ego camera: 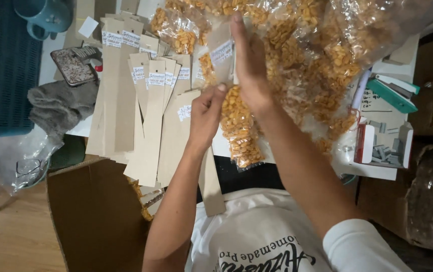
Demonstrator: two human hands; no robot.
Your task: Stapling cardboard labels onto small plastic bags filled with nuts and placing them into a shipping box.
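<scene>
Pinching a long cardboard strip (211, 176) in a clenched grip, the person's left hand (205, 117) presses it against a narrow clear packet of orange snacks (240, 132) held above the desk (377, 171). Fingers of the right hand (250, 65) grasp the packet's top. More labelled cardboard strips (141, 100) fan out to the left; a box of staples (383, 146) sits at right.

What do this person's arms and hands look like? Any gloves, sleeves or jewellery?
Both hands are bare: no gloves show on the left hand or the right hand, and no rings, watch or bracelets are visible. The forearms are uncovered too. The only clothing at the arms is a short white sleeve at the right upper arm, part of a white T-shirt with dark lettering on the chest.
</scene>
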